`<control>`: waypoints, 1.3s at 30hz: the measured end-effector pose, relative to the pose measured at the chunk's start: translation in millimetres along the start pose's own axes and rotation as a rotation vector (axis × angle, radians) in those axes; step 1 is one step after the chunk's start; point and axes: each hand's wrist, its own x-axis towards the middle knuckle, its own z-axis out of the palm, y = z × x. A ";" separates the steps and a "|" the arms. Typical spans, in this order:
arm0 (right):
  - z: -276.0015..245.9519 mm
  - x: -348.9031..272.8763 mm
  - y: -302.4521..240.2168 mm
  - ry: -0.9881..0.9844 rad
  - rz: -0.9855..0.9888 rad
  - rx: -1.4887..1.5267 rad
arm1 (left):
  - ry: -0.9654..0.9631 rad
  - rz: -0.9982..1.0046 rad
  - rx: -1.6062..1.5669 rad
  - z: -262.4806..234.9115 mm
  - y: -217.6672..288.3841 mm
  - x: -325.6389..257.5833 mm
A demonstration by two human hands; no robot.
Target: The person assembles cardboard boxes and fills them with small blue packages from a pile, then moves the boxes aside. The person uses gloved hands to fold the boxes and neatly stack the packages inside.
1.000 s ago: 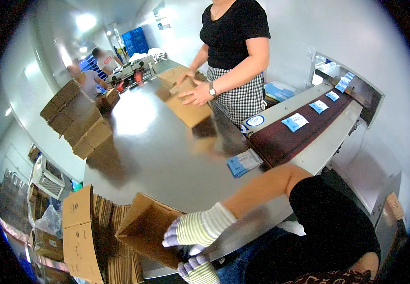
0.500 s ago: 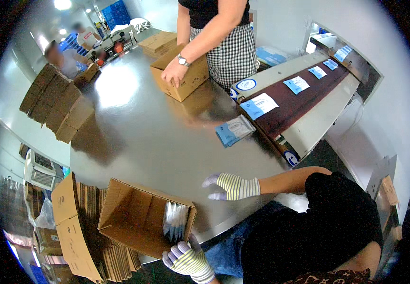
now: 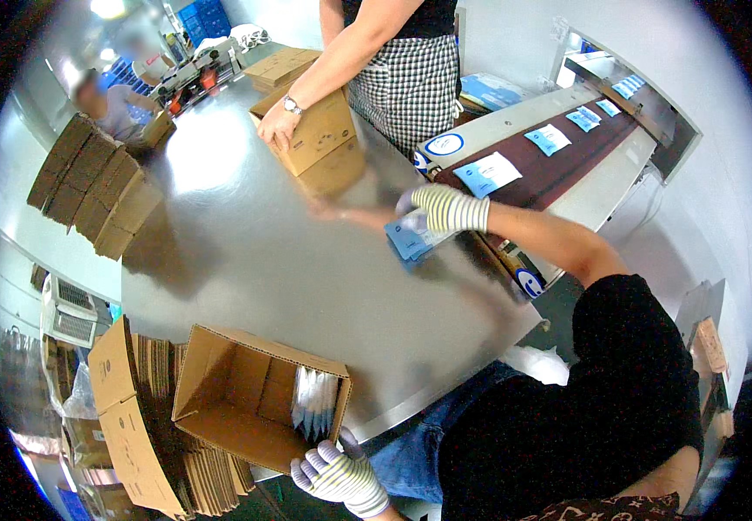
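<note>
My left hand [image 3: 341,478], in a striped glove, grips the near right corner of an open cardboard box [image 3: 228,434], its thumb on one side and fingers on the other. Several blue-and-white packets [image 3: 313,406] stand side by side against the box's right wall. My right hand [image 3: 447,208], gloved alike, reaches out over a small pile of blue-and-white packets [image 3: 411,247] at the conveyor's end. Its thumb and fingers are slightly apart against the pile; the palm hides part of the packets.
A conveyor [image 3: 550,187] carries several spaced packets beside the metal table [image 3: 254,269]. Across from me, a person's hand [image 3: 279,130] rests on another carton [image 3: 319,139]. Flattened cartons [image 3: 137,417] stand left of my box; a carton stack [image 3: 94,187] is farther off.
My right hand has moved up and away from me, from bare tabletop to the packet pile. My left hand stays at the box corner. Packets on the belt have shifted slightly toward the wall opening.
</note>
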 end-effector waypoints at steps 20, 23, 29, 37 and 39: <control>-63.2 72.4 81.3 -0.488 0.070 -0.288 | -0.011 -0.017 -0.026 2.8 -2.1 -3.5; -58.6 79.4 89.6 -0.521 -0.063 -0.250 | -0.012 -0.004 -0.020 1.7 -0.2 0.3; -24.1 99.4 69.0 -0.663 -0.166 -0.195 | 0.018 -0.010 -0.013 6.0 -1.6 0.3; 47.9 36.6 -11.0 -0.769 -0.169 -0.621 | -0.001 -0.046 -0.009 3.7 -10.5 -5.7; 43.8 -24.5 -43.1 -0.610 -0.204 -0.584 | -0.086 -0.052 -0.021 -1.0 -4.6 -3.7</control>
